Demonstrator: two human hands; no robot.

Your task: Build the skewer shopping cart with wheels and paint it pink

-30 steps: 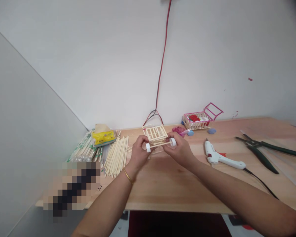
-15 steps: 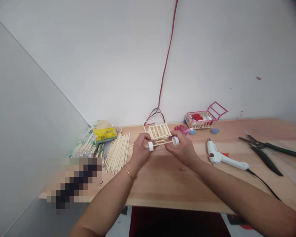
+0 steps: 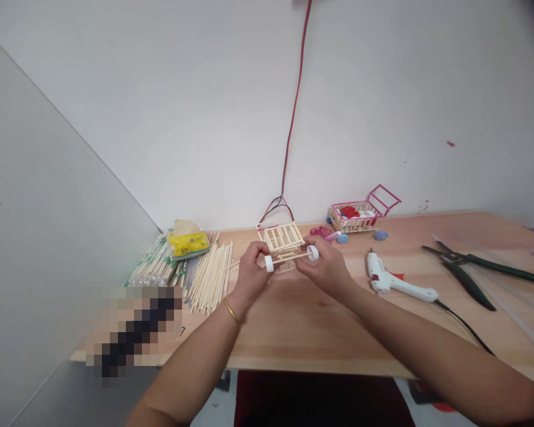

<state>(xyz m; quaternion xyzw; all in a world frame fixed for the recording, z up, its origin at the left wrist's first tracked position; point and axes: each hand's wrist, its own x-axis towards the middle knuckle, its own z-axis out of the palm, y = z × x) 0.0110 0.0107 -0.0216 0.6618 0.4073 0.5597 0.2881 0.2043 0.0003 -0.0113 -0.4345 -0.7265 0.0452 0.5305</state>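
Observation:
Between my two hands, above the table, is a small wooden-stick cart (image 3: 285, 238) with a slatted body. Facing me at its near side runs a stick axle (image 3: 288, 258) with a white cap-like wheel at each end. My left hand (image 3: 250, 274) grips it by the left wheel (image 3: 269, 263), its fingers closed. My right hand (image 3: 328, 268) has thumb and fingers closed around the part by the right wheel (image 3: 312, 253). My fingers hide some of the cart's sides. A thin frame with a pink bar shows behind the slats.
To the left lie loose wooden sticks (image 3: 211, 279), bundled sticks (image 3: 150, 265) and a yellow packet (image 3: 187, 244). A pink-trimmed stick cart (image 3: 356, 218) stands by the wall. On the right are a white glue gun (image 3: 398, 282) with its cord and green-handled shears (image 3: 469, 267).
The view has shifted slightly, so the table items sit a little further left. Both hands keep their hold on the cart, which looks nearly unchanged in pose.

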